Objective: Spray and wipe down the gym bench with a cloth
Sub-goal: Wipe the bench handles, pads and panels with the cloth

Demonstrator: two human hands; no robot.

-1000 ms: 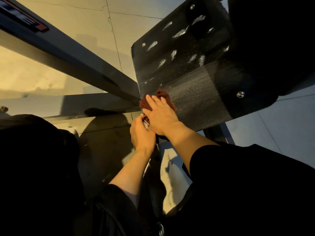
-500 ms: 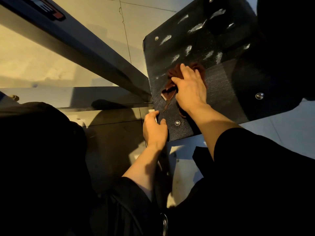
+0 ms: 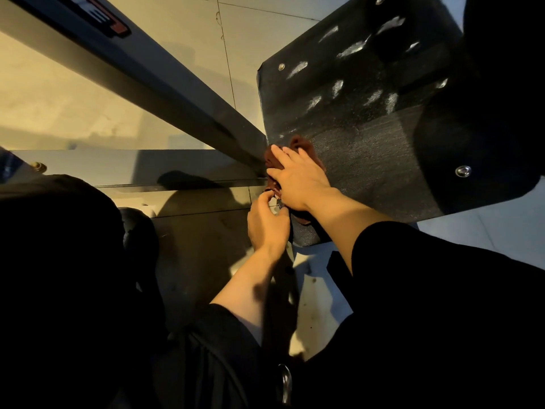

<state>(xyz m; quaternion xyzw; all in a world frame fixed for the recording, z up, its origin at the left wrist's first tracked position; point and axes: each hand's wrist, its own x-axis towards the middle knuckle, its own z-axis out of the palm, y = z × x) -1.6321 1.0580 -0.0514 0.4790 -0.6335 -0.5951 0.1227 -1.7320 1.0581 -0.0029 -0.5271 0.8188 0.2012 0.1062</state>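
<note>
Head view, near to far. Black sleeves (image 3: 427,305) fill the lower frame, with a small metal ring (image 3: 285,382) glinting between them. Left hand (image 3: 267,224): fingers curled at the near left edge of the bench pad (image 3: 368,149), thumb and forefinger pinched at a hanging corner of the cloth (image 3: 300,146); exactly what they pinch is too dark to tell. Right hand (image 3: 300,180): laid palm-down with fingers spread on the dark red cloth, pressing it flat against the pad's lower left area. Pad surface: black, finely textured material fixed with metal studs (image 3: 462,171); the band around the cloth looks even and matte, while the far part carries scattered white patches of spray foam (image 3: 352,50). A dark metal frame beam (image 3: 165,84) runs diagonally from the upper left down to the pad's edge beside the cloth. It bears a label (image 3: 101,17) with a red patch near the top; its writing is unreadable. Beyond lie large pale floor tiles (image 3: 182,31) with thin joints, lit in warm yellow light.
</note>
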